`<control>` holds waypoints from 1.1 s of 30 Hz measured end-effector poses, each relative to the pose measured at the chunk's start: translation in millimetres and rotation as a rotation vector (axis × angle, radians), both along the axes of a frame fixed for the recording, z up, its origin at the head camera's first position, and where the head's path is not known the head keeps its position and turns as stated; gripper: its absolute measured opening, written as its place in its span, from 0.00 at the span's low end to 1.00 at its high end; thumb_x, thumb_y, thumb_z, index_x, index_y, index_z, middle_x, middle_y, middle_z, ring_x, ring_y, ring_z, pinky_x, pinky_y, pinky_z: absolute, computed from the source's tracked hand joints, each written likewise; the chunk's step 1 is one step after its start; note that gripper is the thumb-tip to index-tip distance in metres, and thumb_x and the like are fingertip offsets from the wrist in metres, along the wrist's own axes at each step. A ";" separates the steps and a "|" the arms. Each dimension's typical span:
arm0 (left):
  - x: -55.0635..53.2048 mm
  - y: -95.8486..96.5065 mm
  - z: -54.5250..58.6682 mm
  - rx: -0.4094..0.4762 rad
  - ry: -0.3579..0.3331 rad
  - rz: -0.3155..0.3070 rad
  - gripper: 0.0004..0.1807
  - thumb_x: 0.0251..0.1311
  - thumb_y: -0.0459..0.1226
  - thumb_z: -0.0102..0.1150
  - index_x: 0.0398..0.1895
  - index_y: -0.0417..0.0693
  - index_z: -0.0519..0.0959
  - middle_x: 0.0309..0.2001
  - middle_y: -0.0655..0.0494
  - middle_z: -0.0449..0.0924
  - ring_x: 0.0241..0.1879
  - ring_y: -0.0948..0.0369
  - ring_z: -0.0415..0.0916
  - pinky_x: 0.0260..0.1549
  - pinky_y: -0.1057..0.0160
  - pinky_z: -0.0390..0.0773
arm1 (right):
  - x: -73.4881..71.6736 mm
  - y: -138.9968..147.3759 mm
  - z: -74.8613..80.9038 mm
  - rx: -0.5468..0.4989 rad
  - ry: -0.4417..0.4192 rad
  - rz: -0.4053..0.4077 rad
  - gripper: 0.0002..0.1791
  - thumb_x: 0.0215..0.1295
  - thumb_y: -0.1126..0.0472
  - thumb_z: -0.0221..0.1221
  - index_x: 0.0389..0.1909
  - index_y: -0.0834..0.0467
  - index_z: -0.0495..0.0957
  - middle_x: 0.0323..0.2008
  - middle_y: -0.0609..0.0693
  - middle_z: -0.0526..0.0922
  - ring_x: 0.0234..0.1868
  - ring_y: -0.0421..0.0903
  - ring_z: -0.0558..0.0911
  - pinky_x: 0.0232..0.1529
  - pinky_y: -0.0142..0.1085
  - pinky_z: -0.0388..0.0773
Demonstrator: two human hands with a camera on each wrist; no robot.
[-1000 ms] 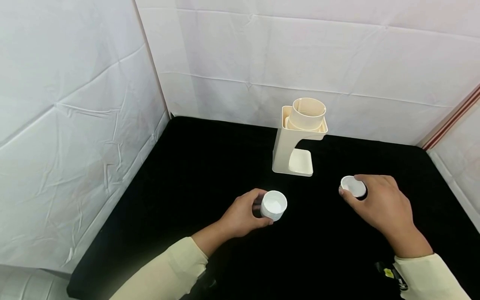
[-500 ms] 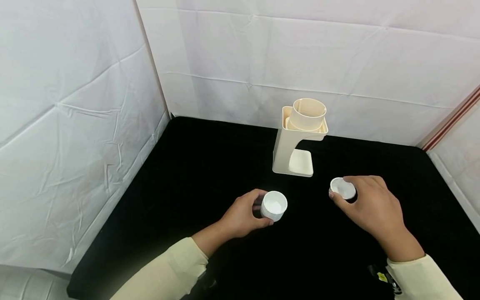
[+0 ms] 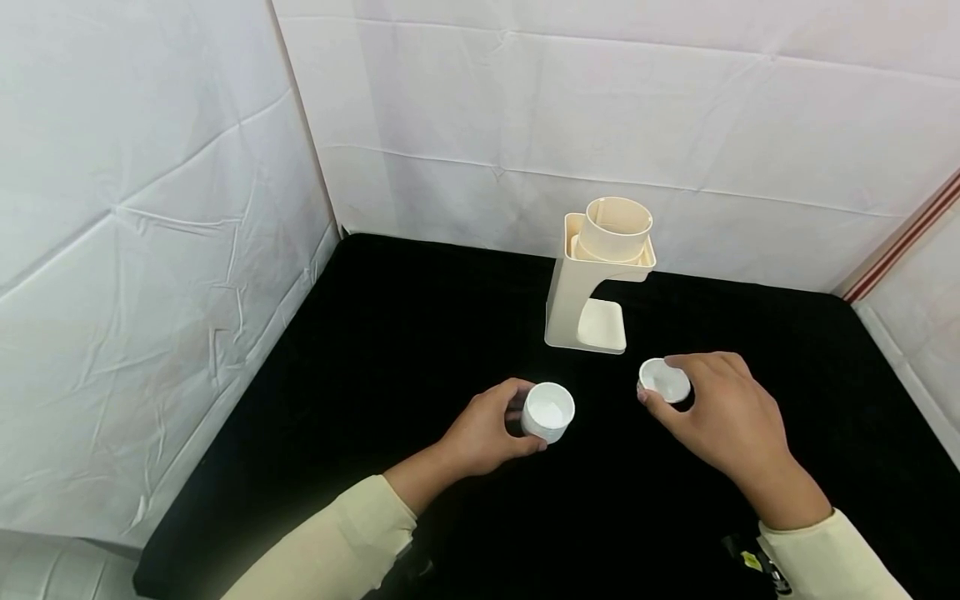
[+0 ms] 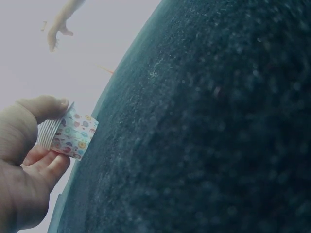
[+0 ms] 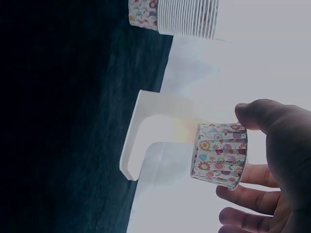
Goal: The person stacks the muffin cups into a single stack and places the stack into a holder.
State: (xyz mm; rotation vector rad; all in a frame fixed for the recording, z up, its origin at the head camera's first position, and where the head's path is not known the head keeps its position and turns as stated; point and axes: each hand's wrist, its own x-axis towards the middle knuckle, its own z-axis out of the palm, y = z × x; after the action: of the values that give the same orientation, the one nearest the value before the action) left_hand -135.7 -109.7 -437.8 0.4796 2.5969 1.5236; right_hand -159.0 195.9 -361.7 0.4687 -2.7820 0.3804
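Note:
In the head view my left hand (image 3: 483,429) holds a stack of small paper cups (image 3: 546,421) between thumb and fingers. The left wrist view shows several white rims nested together and a colourful printed pattern on the stack (image 4: 75,138), close over the black cloth. To the right, my right hand (image 3: 731,412) pinches a single paper cup (image 3: 664,382) by its sides, mouth up. Flowers and dots cover that cup (image 5: 221,153) in the right wrist view. A cream dispenser stand (image 3: 570,300) with a round open tube (image 3: 615,242) on top stands behind both hands.
Black cloth (image 3: 420,333) covers the table. White fabric walls (image 3: 465,92) rise at the back and left, and another with a red-striped edge (image 3: 900,242) at the right. A dark strap with a yellow mark (image 3: 752,560) sits by the right sleeve.
My right hand has moved left with the single paper cup, nearer to the stack. The left hand, its stack of cups and the dispenser stand have stayed in place.

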 end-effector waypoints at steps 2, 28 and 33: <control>0.0 0.1 0.0 -0.002 -0.001 -0.001 0.37 0.52 0.34 0.80 0.65 0.44 0.71 0.60 0.51 0.77 0.59 0.55 0.79 0.55 0.70 0.78 | 1.4 -3.1 0.6 0.000 -0.001 0.006 0.34 0.60 0.33 0.67 0.54 0.56 0.83 0.54 0.58 0.83 0.60 0.59 0.73 0.40 0.62 0.80; -1.0 1.2 -1.4 0.001 0.000 0.007 0.37 0.52 0.33 0.80 0.65 0.44 0.71 0.60 0.51 0.77 0.58 0.56 0.79 0.55 0.70 0.78 | 13.5 -41.1 6.6 0.001 0.049 0.119 0.32 0.58 0.35 0.69 0.52 0.56 0.84 0.50 0.53 0.84 0.58 0.54 0.76 0.39 0.55 0.84; -1.9 1.8 -2.0 0.005 0.004 0.005 0.37 0.51 0.33 0.80 0.65 0.43 0.71 0.60 0.51 0.77 0.58 0.56 0.79 0.54 0.70 0.79 | 14.0 -48.0 6.8 0.001 0.055 0.141 0.33 0.57 0.35 0.70 0.52 0.56 0.84 0.49 0.53 0.84 0.57 0.54 0.76 0.38 0.53 0.84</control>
State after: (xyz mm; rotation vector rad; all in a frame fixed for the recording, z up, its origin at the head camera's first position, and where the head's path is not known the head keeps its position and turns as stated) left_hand -137.6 -107.9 -439.8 0.4777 2.5994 1.5328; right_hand -145.0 147.9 -354.9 0.6682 -2.7046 0.3914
